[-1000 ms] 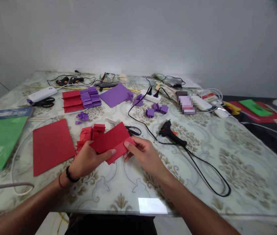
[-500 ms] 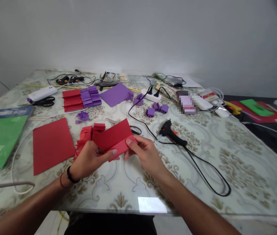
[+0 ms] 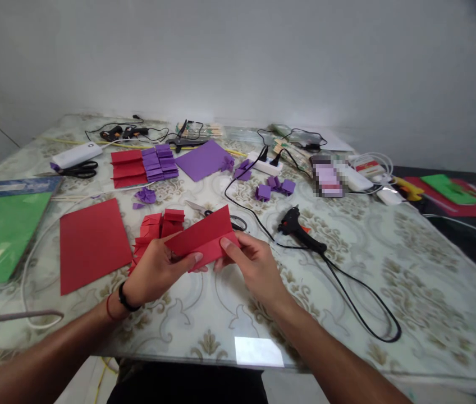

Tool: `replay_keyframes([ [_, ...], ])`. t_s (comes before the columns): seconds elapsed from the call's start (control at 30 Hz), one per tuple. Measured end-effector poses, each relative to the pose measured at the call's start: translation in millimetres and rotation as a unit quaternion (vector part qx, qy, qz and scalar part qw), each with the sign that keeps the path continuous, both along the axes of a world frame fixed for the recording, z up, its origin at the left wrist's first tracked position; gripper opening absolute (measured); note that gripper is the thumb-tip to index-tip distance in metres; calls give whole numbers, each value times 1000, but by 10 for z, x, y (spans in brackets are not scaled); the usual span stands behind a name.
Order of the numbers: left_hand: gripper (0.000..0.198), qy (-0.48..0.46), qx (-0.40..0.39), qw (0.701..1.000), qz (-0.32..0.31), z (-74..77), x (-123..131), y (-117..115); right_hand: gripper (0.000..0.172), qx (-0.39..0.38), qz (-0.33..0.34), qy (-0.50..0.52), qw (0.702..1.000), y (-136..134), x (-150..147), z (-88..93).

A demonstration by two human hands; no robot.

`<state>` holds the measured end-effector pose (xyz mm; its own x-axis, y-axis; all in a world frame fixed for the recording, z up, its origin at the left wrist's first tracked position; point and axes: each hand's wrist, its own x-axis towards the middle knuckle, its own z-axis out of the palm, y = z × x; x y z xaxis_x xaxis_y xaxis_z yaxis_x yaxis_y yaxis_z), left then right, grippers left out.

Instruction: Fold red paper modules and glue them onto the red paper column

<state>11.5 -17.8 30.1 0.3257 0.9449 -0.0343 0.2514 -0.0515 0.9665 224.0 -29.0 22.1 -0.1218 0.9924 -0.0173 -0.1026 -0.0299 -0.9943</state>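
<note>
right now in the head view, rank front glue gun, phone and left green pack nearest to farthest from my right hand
1. Front glue gun: right of your right hand.
2. Phone: farther back, right.
3. Left green pack: far left.

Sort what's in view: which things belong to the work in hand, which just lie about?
Likely the job's: folded red paper held in left fingers and right fingers; red sheet; smaller red pieces.

Seemingly lying about: phone; green pack; far-left scissors.
</note>
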Motion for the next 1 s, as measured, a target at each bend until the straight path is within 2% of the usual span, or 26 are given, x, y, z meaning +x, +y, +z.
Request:
replay_keyframes([
  [0.27,17,32,92,995,-1,69,29,13,32,18,15,-46,999,-36,-32,4],
  [0.57,19,-4,51,999,-1,57,18,-7,39,15,10,-31,999,-19,-25,-10],
  [0.77,23,-55,2,998,4,29,32,-22,41,-6,30,37,999,5,-37,29],
  [1.0,21,-9,63,998,-1,77,31,-17,44,-57,51,85,993,32,-32,-2],
])
